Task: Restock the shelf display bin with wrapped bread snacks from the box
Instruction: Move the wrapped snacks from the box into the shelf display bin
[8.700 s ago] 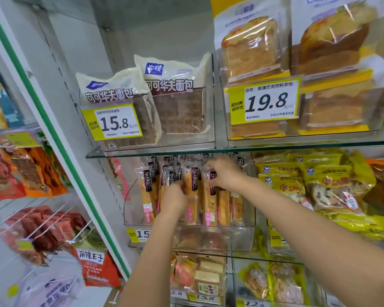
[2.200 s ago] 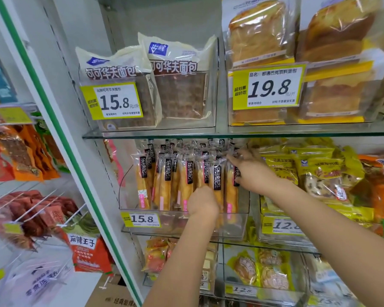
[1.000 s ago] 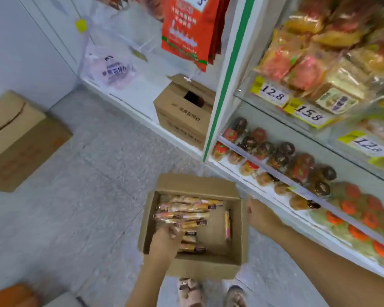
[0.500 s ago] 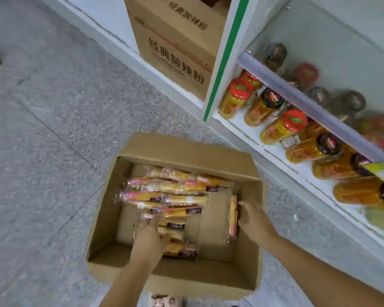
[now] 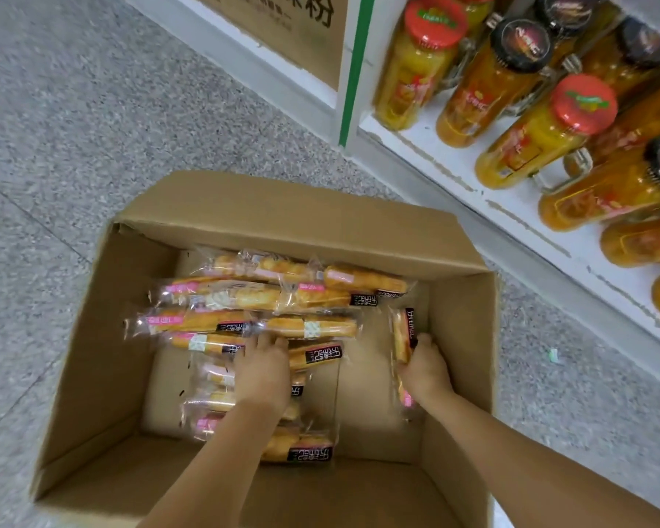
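Note:
An open cardboard box [image 5: 92,375] sits on the floor below me. Several wrapped bread snacks [image 5: 244,299] lie stacked across its left and middle, in clear wrappers with pink and black labels. My left hand [image 5: 262,371] lies on the middle of the pile with its fingertips down on the packets. The back of the hand hides whether it grips one. My right hand [image 5: 427,369] grips a single wrapped bread snack [image 5: 402,329] that stands on edge against the box's right wall. The shelf display bin is out of view.
The bottom shelf [image 5: 454,165] at the right holds jars of yellow and orange preserved fruit [image 5: 526,135] with red and black lids. A printed carton [image 5: 294,24] stands at the top. Grey speckled floor [image 5: 92,108] lies to the left.
I have turned from the shelf bin down to the box. Over the last second my left hand has stayed on the pile. My right hand moved in and took hold of the single snack.

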